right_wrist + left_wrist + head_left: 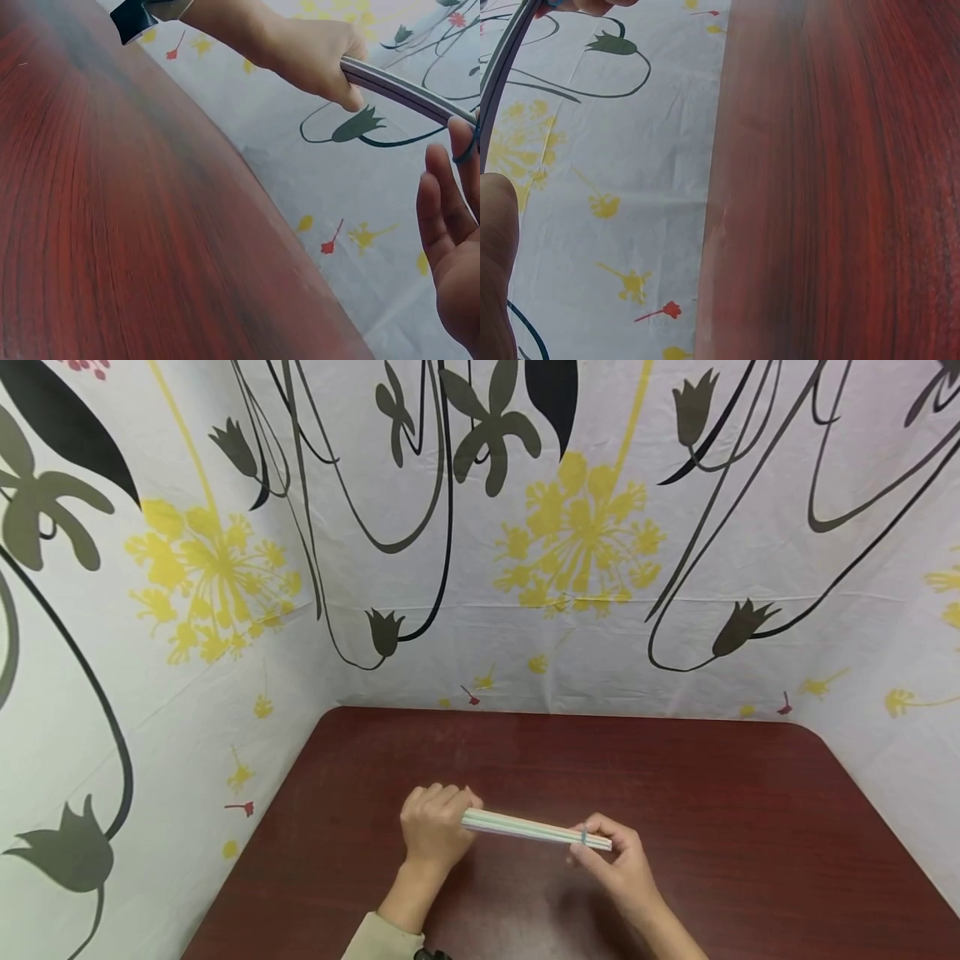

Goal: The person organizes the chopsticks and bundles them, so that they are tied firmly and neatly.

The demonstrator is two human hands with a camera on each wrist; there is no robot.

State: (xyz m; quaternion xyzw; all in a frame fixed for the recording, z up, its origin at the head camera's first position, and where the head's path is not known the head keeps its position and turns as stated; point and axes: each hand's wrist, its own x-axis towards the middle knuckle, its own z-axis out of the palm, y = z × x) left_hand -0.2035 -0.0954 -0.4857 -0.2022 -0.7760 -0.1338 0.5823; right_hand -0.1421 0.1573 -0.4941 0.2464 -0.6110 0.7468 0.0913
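Observation:
A slim bundle of long pale strips [521, 827], white and light green, is held above the table, slightly lower at its right end. My left hand [435, 827] grips its left end with curled fingers. Near the other end, my right hand [618, 868] pinches it between thumb and fingers, right by a thin teal band [584, 835] looped around the bundle. The right wrist view shows the bundle [405, 94] edge-on as stacked layers, with the band [465, 150] by the right fingertips. Only the left thumb [496, 247] shows large in the left wrist view.
The dark red wooden table [360, 760] has rounded far corners. White cloth [450, 668] with flower prints hangs behind it and along both sides. A dark wristband [431, 954] shows below the left sleeve [386, 937].

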